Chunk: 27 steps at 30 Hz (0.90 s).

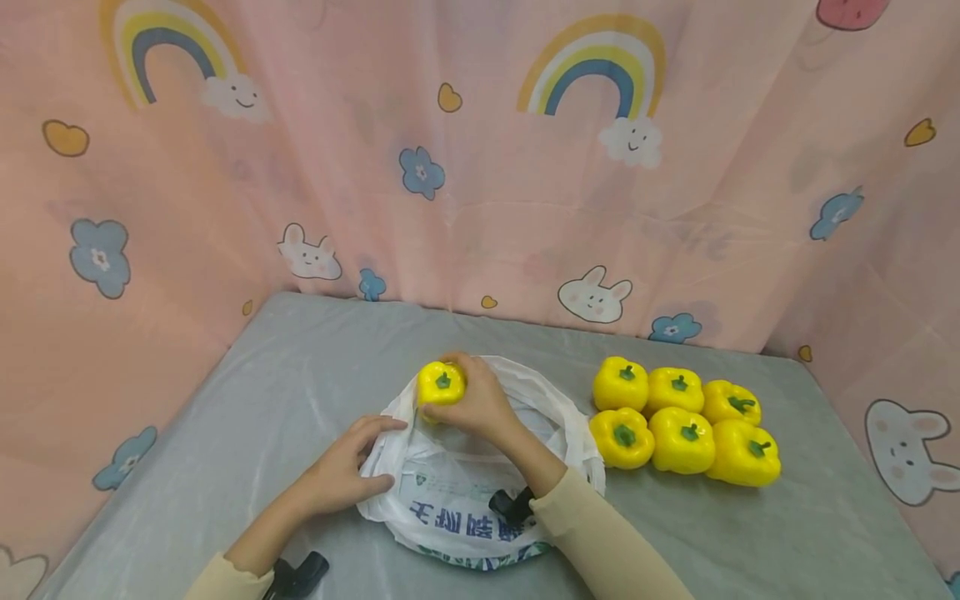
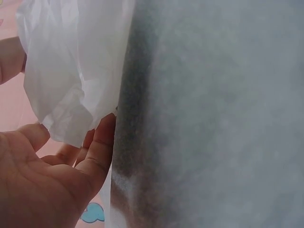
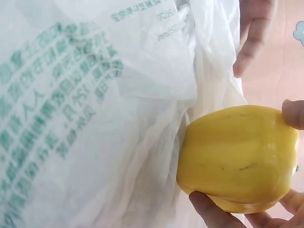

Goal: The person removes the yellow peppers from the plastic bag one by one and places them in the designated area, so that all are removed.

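Note:
A white plastic bag (image 1: pixel 487 467) with dark blue lettering stands with its mouth open on the grey cloth. My right hand (image 1: pixel 480 396) grips a yellow bell pepper (image 1: pixel 441 383) at the bag's far left rim. In the right wrist view, the pepper (image 3: pixel 237 159) lies between thumb and fingers, right beside the white plastic (image 3: pixel 142 156). At the near left rim is my left hand (image 1: pixel 348 467), thumb and fingers apart. The left wrist view shows a flap of the bag (image 2: pixel 76 71) between the thumb and fingers of that hand (image 2: pixel 57 180).
Several yellow bell peppers (image 1: pixel 682 439) sit in two rows right of the bag, the nearest close to its rim. Grey cloth (image 1: pixel 315 358) covers the table. A pink printed curtain (image 1: pixel 480 250) surrounds the back and sides. Black wrist mounts (image 1: pixel 300 575) show at both wrists.

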Available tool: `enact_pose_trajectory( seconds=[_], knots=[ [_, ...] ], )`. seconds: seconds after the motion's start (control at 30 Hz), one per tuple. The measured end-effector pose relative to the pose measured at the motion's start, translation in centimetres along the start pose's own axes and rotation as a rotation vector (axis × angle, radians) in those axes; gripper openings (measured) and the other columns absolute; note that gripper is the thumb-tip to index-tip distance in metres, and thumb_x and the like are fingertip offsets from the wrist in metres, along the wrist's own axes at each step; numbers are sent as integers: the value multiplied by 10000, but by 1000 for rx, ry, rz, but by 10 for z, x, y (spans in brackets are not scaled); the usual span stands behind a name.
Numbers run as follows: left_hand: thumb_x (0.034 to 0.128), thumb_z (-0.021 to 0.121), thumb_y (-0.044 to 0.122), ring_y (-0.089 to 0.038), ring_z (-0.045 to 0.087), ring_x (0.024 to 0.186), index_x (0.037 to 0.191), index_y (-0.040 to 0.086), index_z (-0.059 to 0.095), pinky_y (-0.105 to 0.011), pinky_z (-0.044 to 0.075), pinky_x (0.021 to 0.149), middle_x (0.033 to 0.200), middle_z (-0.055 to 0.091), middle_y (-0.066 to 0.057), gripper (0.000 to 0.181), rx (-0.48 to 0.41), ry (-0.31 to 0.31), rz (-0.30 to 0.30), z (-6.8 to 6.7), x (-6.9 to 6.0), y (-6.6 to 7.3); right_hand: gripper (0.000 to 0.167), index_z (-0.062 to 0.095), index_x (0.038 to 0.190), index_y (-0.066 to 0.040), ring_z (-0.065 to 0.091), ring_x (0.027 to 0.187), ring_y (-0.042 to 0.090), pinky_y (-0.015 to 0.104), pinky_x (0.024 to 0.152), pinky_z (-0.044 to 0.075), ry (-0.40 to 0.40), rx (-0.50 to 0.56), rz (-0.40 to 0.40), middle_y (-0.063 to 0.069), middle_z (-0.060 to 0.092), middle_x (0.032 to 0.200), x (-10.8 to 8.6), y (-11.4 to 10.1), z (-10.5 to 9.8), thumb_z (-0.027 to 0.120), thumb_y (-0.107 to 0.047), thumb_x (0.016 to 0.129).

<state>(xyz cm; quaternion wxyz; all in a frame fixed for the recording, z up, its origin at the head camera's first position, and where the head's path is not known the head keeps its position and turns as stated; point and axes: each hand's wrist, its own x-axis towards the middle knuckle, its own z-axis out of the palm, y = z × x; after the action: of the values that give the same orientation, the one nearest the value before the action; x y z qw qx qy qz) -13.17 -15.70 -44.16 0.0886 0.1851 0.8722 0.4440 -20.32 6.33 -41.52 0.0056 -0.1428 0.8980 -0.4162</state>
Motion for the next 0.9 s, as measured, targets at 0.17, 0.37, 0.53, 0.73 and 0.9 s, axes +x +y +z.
enact_pose_trajectory(
  seconds=[0.17, 0.37, 0.53, 0.73, 0.9],
  knots=[
    [777, 728, 99, -350, 457, 1279, 1323, 129, 521, -479, 451, 1024, 1396, 440, -152, 584, -5, -1, 4, 0, 0, 2, 660, 545, 1246, -130, 538, 958, 214, 374, 821, 495, 21, 11, -23, 59, 594, 1168, -3, -3, -6, 794, -326, 668],
    [761, 725, 68, -344, 483, 1234, 1314, 92, 526, -439, 485, 992, 1374, 454, -168, 588, -5, 18, 41, 2, 0, 1, 658, 534, 1254, -168, 533, 937, 212, 368, 799, 490, 26, 3, 2, 56, 583, 1156, -12, -7, -17, 786, -323, 666],
    [750, 727, 56, -352, 478, 1238, 1307, 87, 534, -445, 484, 988, 1364, 461, -175, 590, 4, 36, 53, 3, 0, 0, 678, 532, 1266, -166, 538, 992, 222, 404, 859, 490, 42, 8, -2, 56, 579, 1208, -23, -9, -29, 798, -309, 659],
    [750, 733, 51, -371, 480, 1236, 1304, 89, 539, -474, 488, 978, 1366, 460, -191, 589, 23, 51, 50, 1, 0, 1, 701, 527, 1289, -166, 539, 1069, 235, 441, 917, 487, 61, 19, -20, 56, 560, 1277, -38, -10, -47, 802, -318, 663],
    [744, 739, 48, -385, 474, 1243, 1307, 80, 538, -455, 503, 964, 1367, 458, -202, 599, 22, 70, 61, 0, -2, -2, 696, 500, 1302, -192, 534, 1091, 233, 440, 918, 496, 60, 6, -35, 49, 520, 1327, -55, -8, -62, 791, -334, 687]
  ],
)
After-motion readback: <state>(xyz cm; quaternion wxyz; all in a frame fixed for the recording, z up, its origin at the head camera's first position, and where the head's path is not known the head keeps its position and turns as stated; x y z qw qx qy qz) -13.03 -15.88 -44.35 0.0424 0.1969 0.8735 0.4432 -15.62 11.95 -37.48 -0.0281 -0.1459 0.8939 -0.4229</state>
